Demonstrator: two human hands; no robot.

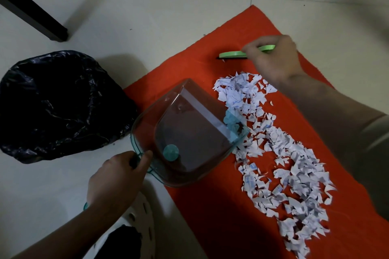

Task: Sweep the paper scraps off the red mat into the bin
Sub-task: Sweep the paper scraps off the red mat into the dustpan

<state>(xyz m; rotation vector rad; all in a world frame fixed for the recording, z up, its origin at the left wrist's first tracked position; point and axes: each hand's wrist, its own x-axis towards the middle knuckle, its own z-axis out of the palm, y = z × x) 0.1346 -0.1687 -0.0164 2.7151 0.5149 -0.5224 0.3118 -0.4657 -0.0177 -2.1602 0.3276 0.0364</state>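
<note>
A red mat lies on the tiled floor with a long band of white paper scraps running down its right half. My left hand grips the handle of a clear teal dustpan, whose front lip rests on the mat at the scraps' left edge. My right hand grips a green hand brush at the far end of the scraps, bristles down on the mat. A bin lined with a black bag stands on the floor left of the mat.
A black furniture leg slants across the upper left floor. A white perforated slipper with a dark sock shows at the bottom, beside the mat's near left edge. Pale floor tiles surround the mat.
</note>
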